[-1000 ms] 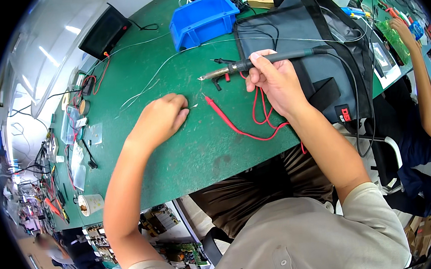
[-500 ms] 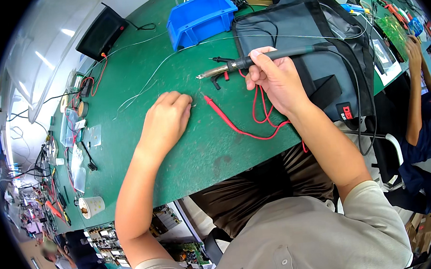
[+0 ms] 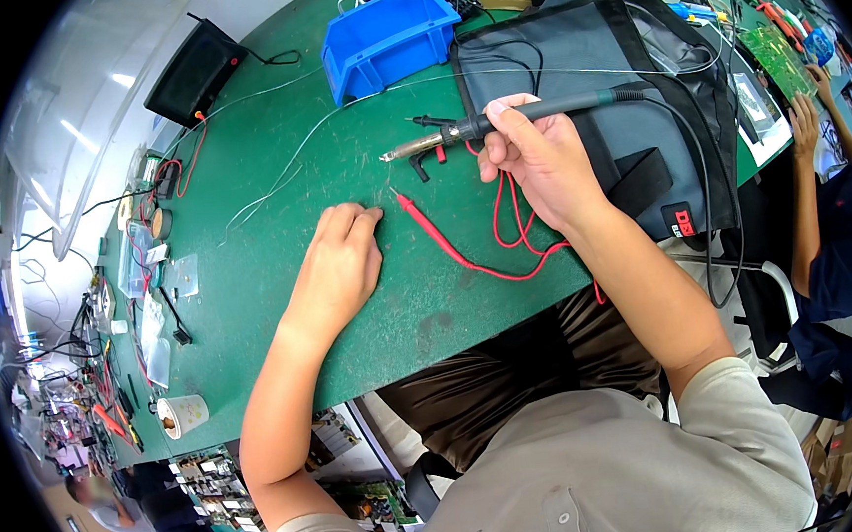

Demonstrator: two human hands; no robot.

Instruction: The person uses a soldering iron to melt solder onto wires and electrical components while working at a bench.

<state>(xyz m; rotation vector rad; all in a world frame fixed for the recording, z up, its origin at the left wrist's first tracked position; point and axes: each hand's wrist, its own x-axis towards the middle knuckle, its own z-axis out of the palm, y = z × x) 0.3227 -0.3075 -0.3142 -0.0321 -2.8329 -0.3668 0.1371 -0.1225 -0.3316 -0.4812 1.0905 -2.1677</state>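
Note:
My right hand [image 3: 544, 159] grips a soldering iron [image 3: 563, 104] by its dark handle, above the green table. Its metal tip points left, and a cable trails from the handle's back end to the right. My left hand [image 3: 340, 262] rests on the table with its fingers curled together, knuckles up; anything between the fingertips is hidden. Just right of those fingers lies a red test probe [image 3: 428, 224], its tip toward them and its red lead looping under my right hand. A black test probe [image 3: 426, 123] lies behind the iron's tip.
A blue plastic bin [image 3: 391, 41] stands at the back. The grey fabric bag [image 3: 579, 53] lies at right, with cables across it. A black screen-like device [image 3: 193, 73], small parts and a paper cup [image 3: 182, 416] line the left side. Another person's hand [image 3: 804, 121] is at far right.
My left hand has shifted slightly down and toward me, its fingers lower on the table. The soldering iron stays in my right hand, nearly still. The view has shifted a little.

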